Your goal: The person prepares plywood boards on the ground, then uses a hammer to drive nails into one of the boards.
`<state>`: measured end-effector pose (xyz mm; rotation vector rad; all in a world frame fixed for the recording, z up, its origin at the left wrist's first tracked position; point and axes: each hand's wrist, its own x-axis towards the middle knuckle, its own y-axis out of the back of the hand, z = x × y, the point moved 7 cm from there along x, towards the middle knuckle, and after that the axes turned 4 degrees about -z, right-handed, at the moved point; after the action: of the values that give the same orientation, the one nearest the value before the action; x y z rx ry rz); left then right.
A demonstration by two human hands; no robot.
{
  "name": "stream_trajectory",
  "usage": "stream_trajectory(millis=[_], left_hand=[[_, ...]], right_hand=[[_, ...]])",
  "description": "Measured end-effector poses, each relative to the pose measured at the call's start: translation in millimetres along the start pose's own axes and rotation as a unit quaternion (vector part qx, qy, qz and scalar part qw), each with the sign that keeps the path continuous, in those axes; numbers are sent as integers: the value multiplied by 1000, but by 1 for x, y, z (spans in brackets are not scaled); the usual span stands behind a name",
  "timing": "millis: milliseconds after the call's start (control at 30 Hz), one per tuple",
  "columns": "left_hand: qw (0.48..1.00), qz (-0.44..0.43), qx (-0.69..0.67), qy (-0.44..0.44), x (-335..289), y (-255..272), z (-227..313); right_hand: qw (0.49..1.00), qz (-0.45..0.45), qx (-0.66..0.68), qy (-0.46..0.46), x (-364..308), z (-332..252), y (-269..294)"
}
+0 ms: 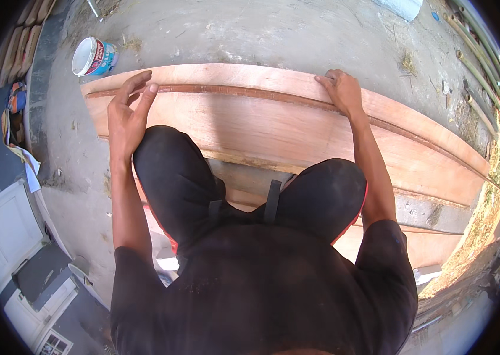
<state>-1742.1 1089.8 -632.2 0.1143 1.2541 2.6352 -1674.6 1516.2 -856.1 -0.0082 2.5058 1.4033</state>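
Observation:
A long pale wooden board [273, 127] lies across in front of my knees, with a narrow reddish-brown strip [232, 90] running along its length. Near the board's left end, my left hand [127, 115] is over the strip with thumb and fingers apart; whether it touches the wood I cannot tell. My right hand [343, 93] bends its fingers at the board's far edge, right of the middle, its wrist crossing the strip. The undersides of those fingers are hidden.
A white and blue paint bucket [95, 57] lies tipped beyond the board's left end. Bamboo poles [481, 56] lie at the far right, and sawdust [469, 242] covers ground at the right. More pale wood [424, 245] shows nearer me. White doors [10, 228] are at the left.

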Motion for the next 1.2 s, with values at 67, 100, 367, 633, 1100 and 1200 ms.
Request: stream_trajectory(millis=[67,100,367,633,1100,1200], left_hand=[[990,-46,104,-86,47,-17,-9],[972,-76,179,-134,65,-33,-12],[913,-323,228,-98,71,-120,-59],[918,-300,215,-142,49,-91,-52],[858,-512,-28,32,-19,-58,-43],[815,-554,-162,54,-41,-67,-42]], right_hand=[[998,55,4,43,-13,-13,12],[997,60,0,38,-20,-15,15],[984,149,-61,80,-94,-49,44],[895,387,-10,-219,-246,20,-45],[564,465,593,-337,-264,48,33],[633,406,542,-375,-272,58,33]])
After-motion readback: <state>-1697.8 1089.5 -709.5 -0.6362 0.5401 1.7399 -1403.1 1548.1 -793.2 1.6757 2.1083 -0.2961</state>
